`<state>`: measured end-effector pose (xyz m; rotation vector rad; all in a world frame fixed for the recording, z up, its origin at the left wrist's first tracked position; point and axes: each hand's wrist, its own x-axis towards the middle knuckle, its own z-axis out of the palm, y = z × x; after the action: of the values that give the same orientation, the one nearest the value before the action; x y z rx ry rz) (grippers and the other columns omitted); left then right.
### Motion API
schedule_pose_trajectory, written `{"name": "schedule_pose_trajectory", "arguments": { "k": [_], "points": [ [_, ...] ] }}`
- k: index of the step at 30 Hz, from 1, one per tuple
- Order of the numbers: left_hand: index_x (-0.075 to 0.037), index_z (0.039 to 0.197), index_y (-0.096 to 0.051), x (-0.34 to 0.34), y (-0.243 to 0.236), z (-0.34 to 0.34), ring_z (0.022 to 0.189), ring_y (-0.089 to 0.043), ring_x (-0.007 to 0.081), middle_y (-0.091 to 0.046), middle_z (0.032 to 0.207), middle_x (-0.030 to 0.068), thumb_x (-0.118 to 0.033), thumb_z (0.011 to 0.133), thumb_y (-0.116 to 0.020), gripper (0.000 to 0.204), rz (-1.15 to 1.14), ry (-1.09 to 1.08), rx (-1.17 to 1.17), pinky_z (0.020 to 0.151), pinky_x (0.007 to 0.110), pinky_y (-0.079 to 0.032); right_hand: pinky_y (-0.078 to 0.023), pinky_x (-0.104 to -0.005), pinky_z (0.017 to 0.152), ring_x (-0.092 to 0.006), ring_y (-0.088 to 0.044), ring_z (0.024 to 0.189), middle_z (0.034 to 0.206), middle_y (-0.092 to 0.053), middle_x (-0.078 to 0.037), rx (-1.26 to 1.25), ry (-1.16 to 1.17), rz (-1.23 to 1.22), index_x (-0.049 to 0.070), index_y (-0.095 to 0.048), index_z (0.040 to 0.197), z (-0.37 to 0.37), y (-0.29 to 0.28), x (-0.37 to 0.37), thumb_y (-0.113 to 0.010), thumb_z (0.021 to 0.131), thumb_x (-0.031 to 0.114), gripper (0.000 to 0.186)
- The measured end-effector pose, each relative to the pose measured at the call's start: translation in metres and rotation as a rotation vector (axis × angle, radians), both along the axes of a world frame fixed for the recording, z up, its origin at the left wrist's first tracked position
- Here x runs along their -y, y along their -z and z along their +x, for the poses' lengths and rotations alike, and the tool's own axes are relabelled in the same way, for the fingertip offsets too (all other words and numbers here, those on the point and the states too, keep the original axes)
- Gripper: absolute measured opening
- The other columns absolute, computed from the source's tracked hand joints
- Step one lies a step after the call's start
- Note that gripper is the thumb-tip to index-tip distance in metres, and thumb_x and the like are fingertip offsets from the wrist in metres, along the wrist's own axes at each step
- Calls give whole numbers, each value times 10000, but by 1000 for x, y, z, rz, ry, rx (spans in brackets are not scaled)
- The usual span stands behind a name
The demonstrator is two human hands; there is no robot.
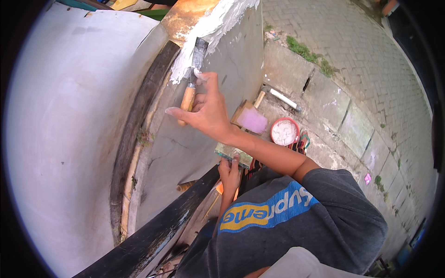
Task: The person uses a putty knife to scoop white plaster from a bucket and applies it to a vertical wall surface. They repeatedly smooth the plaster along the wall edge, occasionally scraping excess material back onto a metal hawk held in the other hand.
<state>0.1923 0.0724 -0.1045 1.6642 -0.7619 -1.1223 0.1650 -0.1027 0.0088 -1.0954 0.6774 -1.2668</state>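
Note:
My right hand [206, 109] is closed round the wooden handle of a putty knife [188, 99], thumb and fingers on opposite sides. Its flat grey blade [199, 53] rests against wet white putty [220, 21] spread along the top edge of a grey wall [227, 69]. White smears mark the fingertips. Closer to my body, my left hand [229, 173] grips a small flat board [234, 154] with a pale greenish, stained surface. The left thumb lies at the board's near edge; the other fingers are partly hidden.
On the ground right of the wall stand a red-rimmed tub [284, 131] of white putty, a pink-faced board [252, 119] and a white tube [284, 99]. A dark pole [153, 231] crosses at lower left. A white curved surface [79, 116] fills the left; paving [347, 51] lies right.

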Motion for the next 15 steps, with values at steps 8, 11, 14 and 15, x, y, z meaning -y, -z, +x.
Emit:
{"name": "schedule_pose_trajectory", "arguments": {
  "k": [8,11,14,15],
  "points": [
    [44,1087,-539,6,-5,-7,644,-482,50,-599,767,40,-81,924,-556,206,-37,15,-29,544,236,-391,-500,-274,465,-151,-637,585,1011,-511,-197,99,131,-24,5,-307,1150,12,4,-8,-845,706,189,721],
    [51,1055,-552,3,8,-4,671,-498,65,-606,783,48,-73,920,-554,183,-41,55,6,572,246,-403,-497,-267,449,-142,-638,589,1027,-497,-183,126,98,7,8,-309,1137,13,-4,-14,-840,711,170,700],
    [58,1006,-568,-2,25,-1,696,-517,83,-606,775,55,-66,918,-548,153,-68,69,34,600,265,-415,-494,-266,435,-134,-636,580,1004,-505,-163,187,123,16,12,-312,1127,19,-4,-19,-835,716,156,681],
    [60,993,-570,-2,25,-1,707,-522,88,-606,774,57,-62,917,-546,146,-60,69,28,609,270,-420,-493,-266,431,-132,-635,576,996,-507,-157,210,137,19,13,-314,1124,21,-4,-20,-834,717,152,675]
  ]
}}
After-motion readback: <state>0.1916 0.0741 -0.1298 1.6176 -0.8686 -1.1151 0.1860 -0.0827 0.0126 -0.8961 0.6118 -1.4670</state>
